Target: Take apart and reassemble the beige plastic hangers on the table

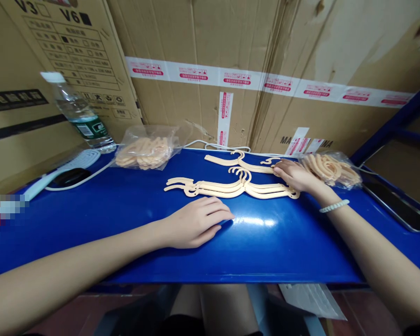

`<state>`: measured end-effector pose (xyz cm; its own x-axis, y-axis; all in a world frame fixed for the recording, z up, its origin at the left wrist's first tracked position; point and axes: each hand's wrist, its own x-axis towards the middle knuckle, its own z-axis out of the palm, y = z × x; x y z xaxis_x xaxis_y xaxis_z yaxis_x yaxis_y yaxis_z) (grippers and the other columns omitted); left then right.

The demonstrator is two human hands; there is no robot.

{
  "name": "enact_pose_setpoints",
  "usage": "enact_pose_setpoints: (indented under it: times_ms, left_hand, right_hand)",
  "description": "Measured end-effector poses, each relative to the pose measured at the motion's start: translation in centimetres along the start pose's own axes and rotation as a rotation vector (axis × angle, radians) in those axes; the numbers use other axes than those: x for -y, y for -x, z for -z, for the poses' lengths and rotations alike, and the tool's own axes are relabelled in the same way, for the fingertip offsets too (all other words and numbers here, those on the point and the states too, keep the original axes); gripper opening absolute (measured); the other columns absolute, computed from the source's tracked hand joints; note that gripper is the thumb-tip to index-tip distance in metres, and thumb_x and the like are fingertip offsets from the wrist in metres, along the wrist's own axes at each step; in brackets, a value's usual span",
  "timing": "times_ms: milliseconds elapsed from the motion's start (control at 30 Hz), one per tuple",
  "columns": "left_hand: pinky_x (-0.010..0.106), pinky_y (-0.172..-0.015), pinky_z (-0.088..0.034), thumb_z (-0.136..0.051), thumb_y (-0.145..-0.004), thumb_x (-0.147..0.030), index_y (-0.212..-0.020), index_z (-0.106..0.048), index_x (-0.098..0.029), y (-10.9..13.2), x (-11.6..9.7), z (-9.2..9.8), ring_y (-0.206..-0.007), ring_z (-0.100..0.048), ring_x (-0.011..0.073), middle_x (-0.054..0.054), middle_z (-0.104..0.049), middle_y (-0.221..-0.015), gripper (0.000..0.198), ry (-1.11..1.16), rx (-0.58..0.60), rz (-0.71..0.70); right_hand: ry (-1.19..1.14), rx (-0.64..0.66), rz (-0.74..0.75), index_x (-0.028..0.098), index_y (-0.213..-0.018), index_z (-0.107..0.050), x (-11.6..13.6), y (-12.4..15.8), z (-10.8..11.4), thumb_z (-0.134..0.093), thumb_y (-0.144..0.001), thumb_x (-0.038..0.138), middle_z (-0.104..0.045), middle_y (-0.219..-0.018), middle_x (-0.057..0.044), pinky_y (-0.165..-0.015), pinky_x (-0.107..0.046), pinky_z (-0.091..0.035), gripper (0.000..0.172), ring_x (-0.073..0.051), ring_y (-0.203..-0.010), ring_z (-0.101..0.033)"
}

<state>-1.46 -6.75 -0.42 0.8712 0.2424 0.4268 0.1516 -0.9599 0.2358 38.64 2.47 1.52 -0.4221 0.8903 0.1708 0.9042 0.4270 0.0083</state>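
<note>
My left hand (199, 223) rests palm down on the blue tabletop, its fingers extended and nothing in it. Just beyond it lies a stack of beige plastic folding clothes hangers (220, 189), with hooks fanned at the middle and some arm ends folded or loose at the left. Behind the stack is one more beige hanger (224, 162), its hook pointing away from me. My right hand (294, 173), with a pale beaded bracelet on the wrist, has its fingertips closed around that hanger's right end. A small loose hook piece (271, 160) lies next to those fingers.
Bags of beige hanger parts lie left (143, 151) and right (327, 168). A water bottle (87, 119), white fan-like object (80, 160) and black mouse-like object (72, 177) are at left. A phone (399, 205) lies far right. Cardboard boxes (196, 37) wall the back.
</note>
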Motion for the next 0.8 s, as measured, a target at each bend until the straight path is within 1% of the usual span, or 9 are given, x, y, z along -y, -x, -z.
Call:
enact_pose_setpoints:
  times_ms: [167, 267, 333, 400, 433, 500, 600, 700, 800]
  left_hand:
    - [0.042, -0.1, -0.049, -0.046, -0.098, -0.014, -0.128, -0.056, -0.013, 0.0, 0.0, 0.1, -0.113, -0.06, 0.0263, 0.015, -0.066, -0.122, 0.032, 0.005, 0.01, 0.003]
    - [0.042, -0.101, -0.049, -0.047, -0.097, -0.014, -0.129, -0.056, -0.013, -0.1, -0.1, 0.2, -0.113, -0.06, 0.026, 0.015, -0.066, -0.122, 0.033, 0.018, 0.009, 0.011]
    - [0.042, -0.1, -0.049, -0.047, -0.097, -0.014, -0.129, -0.056, -0.014, -0.1, -0.1, 0.3, -0.112, -0.061, 0.0255, 0.015, -0.067, -0.121, 0.033, 0.041, 0.005, 0.024]
    - [0.041, -0.101, -0.05, -0.049, -0.097, -0.015, -0.129, -0.056, -0.014, -0.1, -0.1, 0.3, -0.112, -0.061, 0.0249, 0.014, -0.067, -0.121, 0.033, 0.075, -0.002, 0.049]
    - [0.041, -0.101, -0.05, -0.049, -0.097, -0.015, -0.129, -0.056, -0.015, -0.1, -0.1, 0.3, -0.113, -0.061, 0.0246, 0.013, -0.067, -0.121, 0.033, 0.094, -0.006, 0.066]
    - [0.04, -0.104, -0.049, -0.051, -0.096, -0.017, -0.132, -0.055, -0.017, 0.0, -0.1, 0.4, -0.117, -0.061, 0.0242, 0.013, -0.066, -0.126, 0.036, 0.131, -0.015, 0.1]
    - [0.04, -0.114, -0.044, -0.052, -0.097, -0.019, -0.147, -0.043, -0.022, 0.1, -0.1, 0.3, -0.133, -0.054, 0.0243, 0.012, -0.057, -0.144, 0.051, 0.167, -0.019, 0.142]
    - [0.041, -0.123, -0.034, -0.054, -0.097, -0.02, -0.158, -0.025, -0.026, 0.1, -0.1, 0.3, -0.15, -0.036, 0.0247, 0.011, -0.036, -0.162, 0.068, 0.177, -0.036, 0.154]
    - [0.045, -0.125, -0.029, -0.056, -0.095, -0.018, -0.161, -0.015, -0.03, 0.1, -0.2, 0.3, -0.156, -0.021, 0.0268, 0.01, -0.022, -0.168, 0.079, 0.185, -0.063, 0.152]
  right_hand:
    - [0.057, -0.058, 0.01, 0.015, -0.121, -0.068, 0.8, 0.2, 0.8, -0.028, -0.105, 0.047, -0.063, -0.135, -0.018, -0.107, -0.062, -0.038, 0.053, -0.039, -0.132, -0.05]
    - [0.079, -0.246, 0.017, 0.016, -0.129, -0.065, 2.3, 0.4, 2.5, -0.034, -0.104, 0.046, -0.06, -0.139, -0.018, -0.108, -0.065, -0.036, 0.05, -0.041, -0.136, -0.045]
    - [-0.037, -0.416, 0.03, 0.017, -0.131, -0.066, 4.0, 0.8, 3.7, -0.039, -0.104, 0.047, -0.061, -0.138, -0.017, -0.11, -0.061, -0.038, 0.049, -0.038, -0.133, -0.049]
    - [-0.293, -0.55, 0.052, 0.021, -0.128, -0.069, 6.3, 1.4, 4.5, -0.045, -0.103, 0.046, -0.062, -0.136, -0.014, -0.111, -0.056, -0.041, 0.043, -0.034, -0.128, -0.054]
    - [-0.453, -0.569, 0.057, 0.024, -0.126, -0.071, 7.6, 1.8, 4.6, -0.05, -0.102, 0.044, -0.063, -0.135, -0.011, -0.111, -0.054, -0.042, 0.038, -0.033, -0.127, -0.056]
    - [-0.779, -0.519, 0.055, 0.03, -0.123, -0.073, 10.4, 2.6, 4.4, -0.06, -0.099, 0.04, -0.064, -0.134, -0.007, -0.11, -0.051, -0.045, 0.029, -0.031, -0.129, -0.056]
    - [-1.089, -0.326, 0.092, 0.036, -0.124, -0.072, 14.1, 3.7, 3.7, -0.064, -0.097, 0.037, -0.06, -0.14, -0.004, -0.109, -0.048, -0.048, 0.028, -0.03, -0.135, -0.051]
    - [-1.197, -0.167, 0.131, 0.038, -0.132, -0.067, 16.4, 4.3, 3.2, -0.063, -0.098, 0.034, -0.053, -0.147, -0.004, -0.112, -0.046, -0.047, 0.034, -0.029, -0.138, -0.049]
    - [-1.28, -0.068, 0.181, 0.036, -0.138, -0.062, 17.2, 4.4, 3.0, -0.062, -0.1, 0.032, -0.049, -0.149, -0.006, -0.111, -0.045, -0.048, 0.038, -0.028, -0.136, -0.051]
